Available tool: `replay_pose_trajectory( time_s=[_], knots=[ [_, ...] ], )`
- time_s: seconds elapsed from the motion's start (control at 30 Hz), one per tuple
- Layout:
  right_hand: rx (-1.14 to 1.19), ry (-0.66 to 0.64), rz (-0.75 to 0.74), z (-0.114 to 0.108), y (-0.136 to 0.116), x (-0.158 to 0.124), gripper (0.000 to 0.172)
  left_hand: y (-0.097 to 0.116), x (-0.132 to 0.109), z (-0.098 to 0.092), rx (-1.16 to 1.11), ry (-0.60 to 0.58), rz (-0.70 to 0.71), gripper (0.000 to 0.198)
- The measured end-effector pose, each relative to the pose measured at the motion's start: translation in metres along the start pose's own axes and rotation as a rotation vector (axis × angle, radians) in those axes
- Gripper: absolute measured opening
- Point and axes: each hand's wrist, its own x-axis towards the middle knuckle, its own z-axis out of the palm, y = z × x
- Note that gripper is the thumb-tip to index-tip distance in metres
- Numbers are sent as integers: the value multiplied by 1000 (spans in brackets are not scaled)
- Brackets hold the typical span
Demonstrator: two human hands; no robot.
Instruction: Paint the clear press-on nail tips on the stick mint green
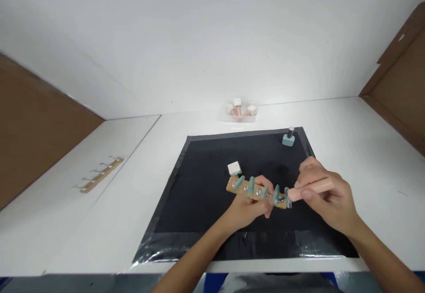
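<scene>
My left hand (250, 209) grips a wooden strip (232, 183) from below, its fingers wrapped around the right half. Several false nails (251, 186) stand along it on small metallic mounts, most of them green, and the one at the right end (288, 198) looks clear. My right hand (327, 195) pinches a nail polish brush by its peach-coloured handle (310, 189). The brush tip is at the strip's right end, close to the clear nail; whether it touches is hard to make out. Just behind the strip sits a small white square bottle (234, 168) with green at its neck.
A black mat (195, 186) with taped edges covers the middle of the white table. Near its far right corner stands a green polish bottle (288, 139). Behind is a clear tray (239, 118) of white bottles with peach caps. Another nail strip (102, 175) lies left.
</scene>
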Motion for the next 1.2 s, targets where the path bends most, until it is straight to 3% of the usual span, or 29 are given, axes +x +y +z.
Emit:
replay_pose_trajectory(
  time_s=[0.07, 0.2, 0.43, 0.93, 1.07, 1.2],
  knots=[
    [4, -36, 19, 1, 0, 0, 15, -1, 0, -1, -13, -11, 8, 36],
    [-29, 31, 18, 2, -1, 1, 17, -2, -1, -2, -55, -30, 56, 35],
    [-39, 39, 37, 3, -2, 1, 17, -2, -1, -2, -50, -26, 59, 38],
    [-97, -9, 11, -1, 0, 0, 19, 0, -2, 0, 7, 41, -28, 21],
    [-15, -29, -5, 0, 0, 0, 18, 3, -2, 1, 32, 47, -46, 23],
    [-86, -3, 45, 1, -1, 1, 19, 3, -1, 1, 36, 45, -43, 24]
  ],
)
